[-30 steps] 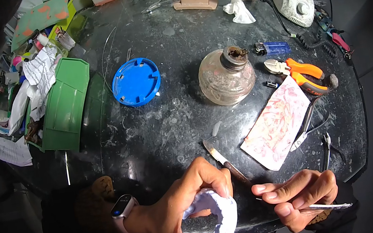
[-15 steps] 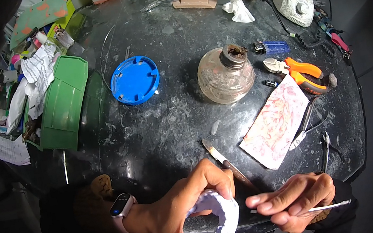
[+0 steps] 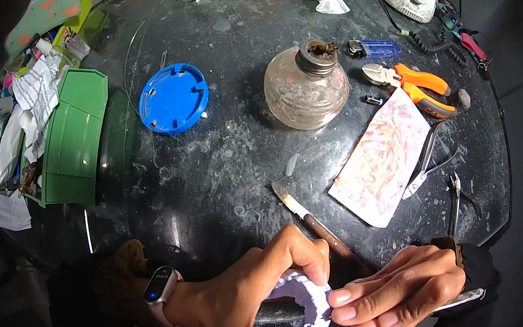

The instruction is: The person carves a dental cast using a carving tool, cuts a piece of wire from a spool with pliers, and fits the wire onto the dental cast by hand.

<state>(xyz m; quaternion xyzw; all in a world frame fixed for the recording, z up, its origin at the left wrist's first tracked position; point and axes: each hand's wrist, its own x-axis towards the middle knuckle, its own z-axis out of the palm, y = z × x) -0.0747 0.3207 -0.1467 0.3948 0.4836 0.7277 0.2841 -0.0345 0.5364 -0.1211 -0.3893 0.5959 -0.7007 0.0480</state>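
My left hand [image 3: 246, 293] grips a pale, curved dental cast [image 3: 311, 314] between thumb and fingers near the table's front edge. The row of teeth on it faces inward and up. Against the outer side of the cast are the fingertips of my right hand [image 3: 399, 288], closed round a thin metal instrument [image 3: 461, 300]. Only its light, flat rear end shows past the palm; the tip is hidden by my fingers. Just beyond the hands lies a wax knife [image 3: 318, 226] with a brown handle and a stained blade.
A glass spirit burner [image 3: 306, 93] stands mid-table, left of a blue lighter [image 3: 381, 48]. Orange-handled cutters [image 3: 422, 82], a red-smeared white pad [image 3: 381, 160] and slim pliers [image 3: 456, 199] lie right. To the left are a blue ring-shaped lid [image 3: 174, 99] and a green bin [image 3: 76, 139].
My right hand has moved left, bringing its fingertips from beside the cast to its outer side. The left hand keeps its grip. The camera view has shifted slightly.
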